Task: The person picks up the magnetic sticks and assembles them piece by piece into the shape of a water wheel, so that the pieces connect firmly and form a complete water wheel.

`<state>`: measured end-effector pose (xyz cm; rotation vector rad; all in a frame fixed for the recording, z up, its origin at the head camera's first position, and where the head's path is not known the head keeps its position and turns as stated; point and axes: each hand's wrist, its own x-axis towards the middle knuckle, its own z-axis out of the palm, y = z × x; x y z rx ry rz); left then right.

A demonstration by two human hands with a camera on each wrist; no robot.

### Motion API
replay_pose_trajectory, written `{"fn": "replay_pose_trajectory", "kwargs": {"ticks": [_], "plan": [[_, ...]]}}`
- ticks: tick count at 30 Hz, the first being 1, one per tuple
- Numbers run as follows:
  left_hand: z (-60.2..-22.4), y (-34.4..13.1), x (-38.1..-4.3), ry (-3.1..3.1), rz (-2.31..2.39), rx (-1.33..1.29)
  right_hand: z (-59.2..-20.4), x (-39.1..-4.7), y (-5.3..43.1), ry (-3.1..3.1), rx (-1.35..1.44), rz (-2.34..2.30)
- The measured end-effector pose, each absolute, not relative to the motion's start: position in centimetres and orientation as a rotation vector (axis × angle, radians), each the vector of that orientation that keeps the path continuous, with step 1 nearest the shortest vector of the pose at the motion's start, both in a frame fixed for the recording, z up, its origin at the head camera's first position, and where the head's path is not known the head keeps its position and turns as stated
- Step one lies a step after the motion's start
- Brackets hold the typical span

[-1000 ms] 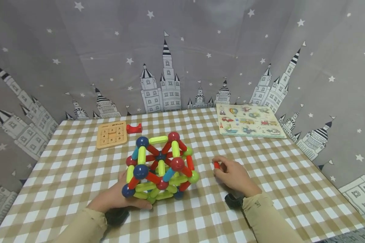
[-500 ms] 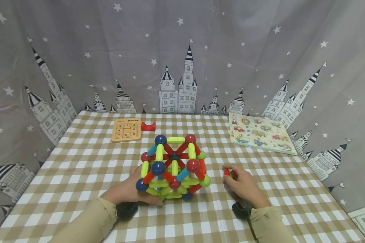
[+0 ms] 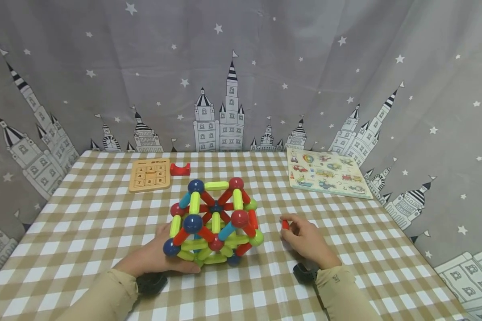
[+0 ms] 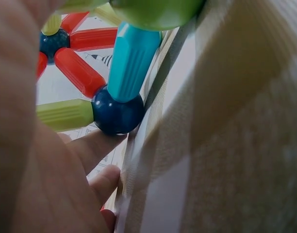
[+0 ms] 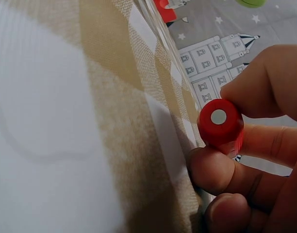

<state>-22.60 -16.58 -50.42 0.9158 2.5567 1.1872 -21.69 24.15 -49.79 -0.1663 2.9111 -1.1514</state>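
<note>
A magnetic ball-and-rod structure (image 3: 216, 220) of red, blue and green balls joined by coloured rods stands on the checked cloth, left of centre. My left hand (image 3: 156, 256) grips its lower left side, with the thumb along the near edge and the fingers partly hidden behind. In the left wrist view a fingertip touches a dark blue ball (image 4: 118, 110) at the base. To the right of the structure and apart from it, my right hand (image 3: 307, 238) pinches a short red magnetic rod (image 3: 285, 224). A round silvery end of this rod faces the right wrist view.
Behind the structure lie a wooden number puzzle (image 3: 149, 174) and a small red curved block (image 3: 180, 169). At the back right rests a picture puzzle board (image 3: 325, 171). A grey castle-print curtain (image 3: 164, 67) hangs behind the checked tablecloth (image 3: 241, 290).
The head view swings one way and then partly back, shifting everything in it. Both hands keep their places on the cloth, the left on the structure, the right pinching the red rod.
</note>
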Motion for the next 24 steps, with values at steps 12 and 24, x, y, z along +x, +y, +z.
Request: {"fn": "replay_pose_trajectory", "kwargs": {"ticks": [12, 24], "plan": [[-50.39, -16.52, -22.66, 2.538, 1.215, 0.833, -49.69, -21.76, 24.12, 2.899, -0.139, -1.126], [-50.27, -16.51, -22.52, 2.540, 1.232, 0.838, -49.47, -21.67, 23.95, 2.919, -0.124, -1.105]]}}
